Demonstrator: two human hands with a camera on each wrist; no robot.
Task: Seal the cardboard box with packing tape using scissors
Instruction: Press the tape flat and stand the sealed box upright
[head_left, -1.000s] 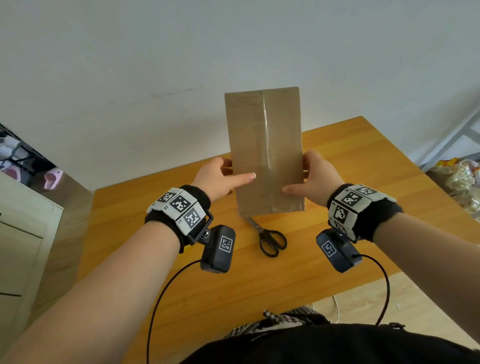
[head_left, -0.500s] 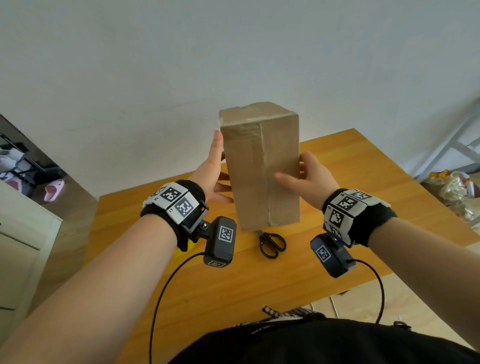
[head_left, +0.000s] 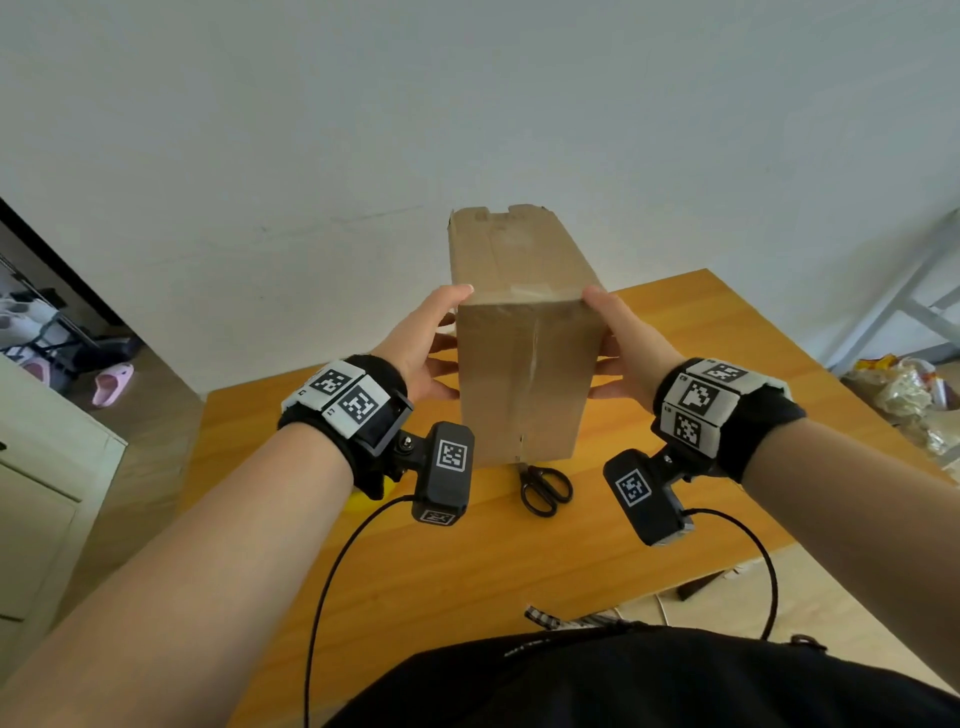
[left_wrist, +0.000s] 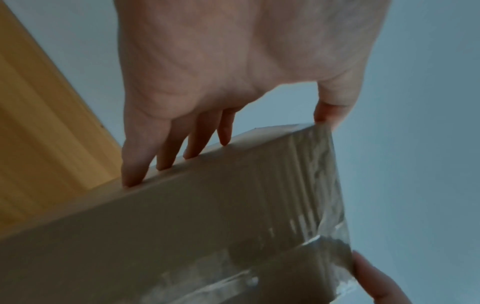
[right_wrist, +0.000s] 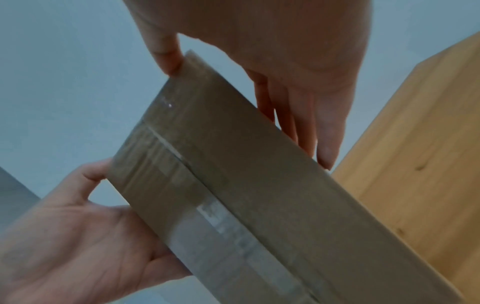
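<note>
Box (head_left: 522, 379) held above the table (head_left: 675, 519) between straight-fingered left hand (head_left: 423, 345) and right hand (head_left: 631, 345); near face taped, scissors (head_left: 543, 488) idle, far end apparently unsealed.

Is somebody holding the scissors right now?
No, the scissors lie on the wooden table, while the left hand and right hand hold the cardboard box.

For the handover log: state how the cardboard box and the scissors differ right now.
The cardboard box is held up off the table between the left hand and right hand; the scissors lie flat on the wooden table, untouched. The box is brown, tall and far bigger; the scissors are black and small. Neither is being cut or taped at this moment.
</note>
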